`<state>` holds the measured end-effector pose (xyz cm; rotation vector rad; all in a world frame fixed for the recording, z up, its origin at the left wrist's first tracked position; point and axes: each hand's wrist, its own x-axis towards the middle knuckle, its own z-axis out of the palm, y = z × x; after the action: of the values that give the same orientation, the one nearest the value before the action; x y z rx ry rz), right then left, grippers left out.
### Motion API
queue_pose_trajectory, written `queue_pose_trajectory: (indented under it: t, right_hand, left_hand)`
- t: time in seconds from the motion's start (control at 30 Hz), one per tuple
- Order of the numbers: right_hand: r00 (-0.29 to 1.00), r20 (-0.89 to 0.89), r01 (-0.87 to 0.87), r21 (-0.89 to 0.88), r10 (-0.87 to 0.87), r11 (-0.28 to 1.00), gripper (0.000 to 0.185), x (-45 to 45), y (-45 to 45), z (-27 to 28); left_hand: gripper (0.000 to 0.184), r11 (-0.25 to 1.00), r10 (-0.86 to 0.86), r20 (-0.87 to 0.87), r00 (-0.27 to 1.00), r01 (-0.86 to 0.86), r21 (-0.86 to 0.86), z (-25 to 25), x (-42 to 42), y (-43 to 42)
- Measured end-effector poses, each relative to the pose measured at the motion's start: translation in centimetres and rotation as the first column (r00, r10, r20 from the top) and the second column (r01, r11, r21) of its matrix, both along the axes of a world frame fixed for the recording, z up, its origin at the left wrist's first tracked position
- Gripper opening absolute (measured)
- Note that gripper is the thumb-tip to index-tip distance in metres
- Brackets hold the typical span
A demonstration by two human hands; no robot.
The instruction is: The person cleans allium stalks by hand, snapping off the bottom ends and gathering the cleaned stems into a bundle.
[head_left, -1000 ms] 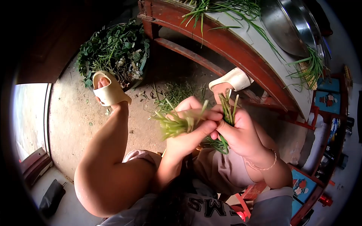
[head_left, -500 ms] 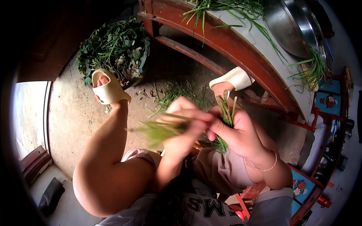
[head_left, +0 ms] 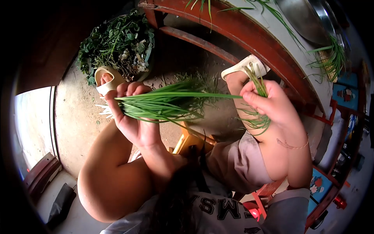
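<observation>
My left hand (head_left: 136, 113) is closed round a bunch of green chives (head_left: 167, 103), held level, with the white ends sticking out to the left and the blades pointing right. My right hand (head_left: 269, 99) is closed on a smaller clump of stalks (head_left: 256, 76), pale ends up and thin green tips hanging below. Between its thumb and finger it also pinches the tip of one long blade stretched across from the bunch. Loose green trimmings (head_left: 194, 85) lie on the floor beyond, partly hidden by the bunch.
A tub heaped with leafy greens (head_left: 117, 46) stands at upper left. The red-edged table (head_left: 218, 31) at upper right bears a metal basin (head_left: 304, 19) and more chives (head_left: 331, 58). Below my hands is a small wooden stool (head_left: 191, 142). Blue-panelled cabinets (head_left: 346, 95) line the right side.
My hands were together with a blurred bunch in the left; they have moved apart, left hand up and leftward, right hand to the right. The bunch now extends between them.
</observation>
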<state>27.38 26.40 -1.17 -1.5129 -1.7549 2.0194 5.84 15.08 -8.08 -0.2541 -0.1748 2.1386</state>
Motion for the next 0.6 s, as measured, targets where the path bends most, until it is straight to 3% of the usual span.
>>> queue_pose_trajectory:
  t: [0.13, 0.2, 0.27, 0.33, 0.4, 0.43, 0.47, 0.53, 0.6]
  right_hand:
    - [0.999, 0.03, 0.01, 0.044, -0.011, 0.999, 0.013, 0.4, 0.6, -0.3]
    - [0.992, 0.115, 0.025, 0.153, -0.043, 0.988, 0.011, 0.6, 0.9, -0.4]
    - [0.978, 0.156, 0.11, 0.169, -0.137, 0.979, 0.017, 0.9, 0.9, -0.4]
    - [0.977, -0.007, 0.214, 0.061, -0.214, 0.975, 0.028, 1.7, 1.3, -0.6]
    - [0.979, -0.056, 0.198, 0.02, -0.196, 0.98, 0.033, 1.9, 1.3, 0.0]
    - [0.972, -0.137, 0.185, -0.07, -0.193, 0.98, 0.033, 1.7, 1.2, 0.2]
    - [0.956, -0.216, 0.165, -0.156, -0.197, 0.974, 0.033, 1.4, 1.0, 0.4]
    - [0.955, -0.232, 0.142, -0.197, -0.187, 0.97, 0.032, 1.0, 0.6, 0.7]
    - [0.896, -0.402, 0.039, -0.351, -0.188, 0.935, 0.034, 0.6, 0.1, 0.5]
  left_hand:
    - [0.008, 0.998, -0.046, 0.005, 0.999, 0.046, 0.034, -0.8, -0.8, -0.6]
    - [0.007, 0.993, -0.092, 0.007, 0.996, 0.091, 0.076, -0.9, -1.1, -0.8]
    - [0.007, 0.995, -0.054, 0.038, 0.998, 0.05, 0.084, -0.7, -1.2, -0.9]
    - [0.009, 0.993, -0.078, 0.02, 0.997, 0.076, 0.092, -0.7, -1.6, -1.2]
    - [0.014, 0.981, -0.067, -0.006, 0.998, 0.064, -0.184, -0.5, -1.8, -1.4]
    - [0.016, 1.0, 0.005, -0.002, 1.0, -0.005, 0.016, -0.8, -1.7, -0.6]
    - [0.018, 0.998, 0.013, -0.063, 0.998, -0.017, -0.055, -0.5, -1.6, -0.8]
    - [0.017, 0.842, 0.063, -0.445, 0.893, -0.287, -0.457, 0.1, -0.4, -0.6]
    - [0.01, 0.67, -0.024, -0.465, 0.885, -0.331, -0.665, 0.4, 0.8, 0.1]
